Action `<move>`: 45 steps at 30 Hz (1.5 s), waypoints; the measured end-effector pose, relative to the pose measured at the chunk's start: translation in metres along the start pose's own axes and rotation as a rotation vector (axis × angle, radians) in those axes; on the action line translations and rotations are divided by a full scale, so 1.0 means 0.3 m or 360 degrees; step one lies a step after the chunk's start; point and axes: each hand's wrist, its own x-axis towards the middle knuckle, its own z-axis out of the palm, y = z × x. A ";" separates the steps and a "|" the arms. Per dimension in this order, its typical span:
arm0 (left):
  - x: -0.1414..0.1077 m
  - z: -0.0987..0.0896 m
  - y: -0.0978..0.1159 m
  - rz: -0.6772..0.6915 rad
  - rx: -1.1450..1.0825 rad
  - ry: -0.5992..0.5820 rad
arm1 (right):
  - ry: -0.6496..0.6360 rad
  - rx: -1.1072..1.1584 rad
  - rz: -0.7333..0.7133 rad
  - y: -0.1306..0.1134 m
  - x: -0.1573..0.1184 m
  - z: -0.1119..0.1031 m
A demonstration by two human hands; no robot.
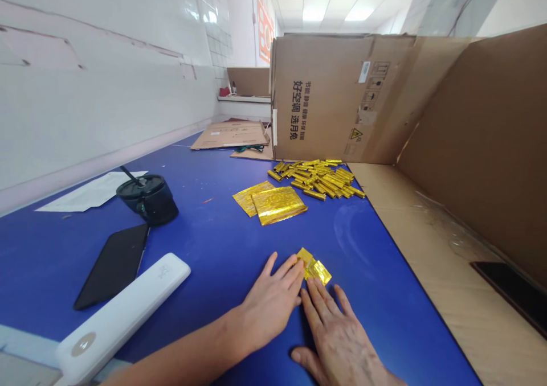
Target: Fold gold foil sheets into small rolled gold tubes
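Observation:
A small piece of shiny gold foil paper point(319, 271) lies on the blue table top, with creases or a fold across it. My left hand point(273, 295) rests over its left side, fingers stretched out and laid flat, hiding part of it. From the near side, my right hand point(339, 335) touches the lower edge of the foil with extended fingertips, its thumb held apart. Neither hand is closed around anything. Farther off are two flat stacks of gold foil sheets, the front stack point(280, 205) overlapping the back stack point(248, 197). Behind them lies a heap of rolled gold foil tubes point(322, 178).
A black lidded mug point(149, 198) with a straw, a black phone point(113, 265) and a long white device point(123, 317) occupy the left side. A white paper sheet point(81, 192) lies behind the mug. A big cardboard box point(333, 98) borders the table's back and right; flat cardboard point(231, 134) lies farther back.

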 end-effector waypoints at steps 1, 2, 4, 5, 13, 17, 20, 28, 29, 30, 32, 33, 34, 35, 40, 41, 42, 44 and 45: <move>-0.001 -0.002 0.005 0.0008 -0.0017 -0.0011 | -0.0012 -0.0007 0.0001 0.001 0.002 -0.004; -0.002 -0.005 0.009 0.0000 -0.0035 -0.0017 | -0.0021 -0.0017 0.0001 0.002 0.003 -0.007; -0.002 -0.013 0.012 -0.0029 -0.0070 -0.0019 | -0.0042 -0.0038 -0.0020 0.006 0.002 -0.012; -0.002 -0.016 0.013 -0.0040 -0.0084 -0.0017 | -0.0058 -0.0048 -0.0041 0.009 0.000 -0.013; -0.018 -0.005 0.004 -0.0035 -0.0194 -0.0029 | -0.0015 -0.0168 -0.0152 0.041 -0.031 0.017; 0.004 -0.009 -0.030 0.0045 -0.0249 -0.0088 | 0.0073 -0.0202 -0.0157 0.032 -0.014 0.025; 0.045 -0.022 -0.068 0.0078 -0.0268 -0.0150 | 0.0146 -0.0214 -0.0036 0.015 0.015 0.017; 0.069 -0.031 -0.097 0.0067 -0.0360 -0.0153 | 0.0028 -0.0151 -0.0031 0.012 0.034 -0.017; 0.068 -0.032 -0.096 0.0059 -0.0372 -0.0157 | 0.0021 -0.0150 -0.0066 0.019 0.034 -0.017; 0.068 -0.033 -0.095 0.0053 -0.0384 -0.0162 | 0.0014 -0.0149 -0.0101 0.027 0.034 -0.016; 0.069 -0.036 -0.095 0.0049 -0.0399 -0.0168 | -0.0012 -0.0151 -0.0157 0.041 0.038 -0.014; 0.071 -0.038 -0.095 0.0046 -0.0399 -0.0166 | -0.0032 -0.0150 -0.0184 0.047 0.042 -0.013; 0.072 -0.039 -0.095 0.0044 -0.0397 -0.0161 | -0.0054 -0.0151 -0.0210 0.053 0.046 -0.012; 0.073 -0.040 -0.095 0.0041 -0.0393 -0.0155 | -0.0070 -0.0153 -0.0228 0.057 0.050 -0.011; 0.074 -0.043 -0.094 0.0045 -0.0385 -0.0151 | -0.0055 -0.0146 -0.0327 0.073 0.060 -0.005; 0.073 -0.043 -0.094 0.0047 -0.0386 -0.0153 | -0.0051 -0.0141 -0.0349 0.075 0.060 -0.004; 0.073 -0.044 -0.094 0.0048 -0.0386 -0.0155 | -0.0049 -0.0140 -0.0363 0.077 0.059 -0.004; 0.074 -0.045 -0.093 0.0048 -0.0385 -0.0155 | -0.0056 -0.0149 -0.0367 0.077 0.056 -0.006; 0.074 -0.045 -0.093 0.0051 -0.0387 -0.0156 | -0.0059 -0.0157 -0.0361 0.076 0.054 -0.008</move>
